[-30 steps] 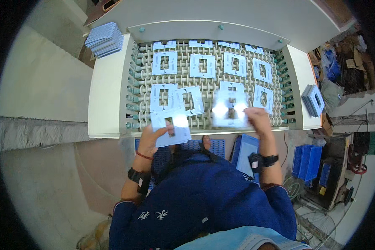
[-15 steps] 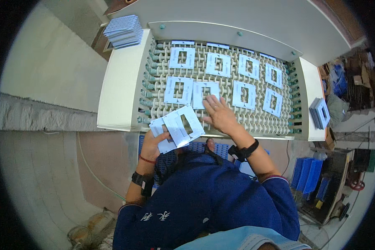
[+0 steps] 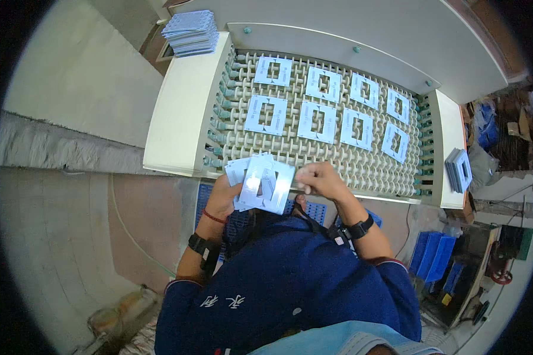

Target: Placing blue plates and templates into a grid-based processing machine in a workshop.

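My left hand (image 3: 224,195) is closed on a small fanned bunch of flat, pale blue-white square panels (image 3: 251,190), each with a rectangular cut-out. They are held just in front of the conveyor's near edge. My right hand (image 3: 321,180) has its fingers curled together at the right edge of the front panel, seeming to pinch it; the fingertips are partly blurred. Beyond my hands, several similar panels (image 3: 318,122) lie flat in two rows on the roller conveyor (image 3: 373,167), spaced apart, dark marks on their faces.
A tall stack of panels (image 3: 190,34) stands on the conveyor's left white side ledge (image 3: 180,118). A smaller bunch (image 3: 458,170) leans on the right ledge (image 3: 447,133). A grey cover (image 3: 337,26) rises behind the rollers. Blue bins (image 3: 432,255) stand at the lower right.
My right hand has let go of a panel on the rollers and come back to the held bunch. The laid panels have moved away from me, and the farthest ones have gone from view.
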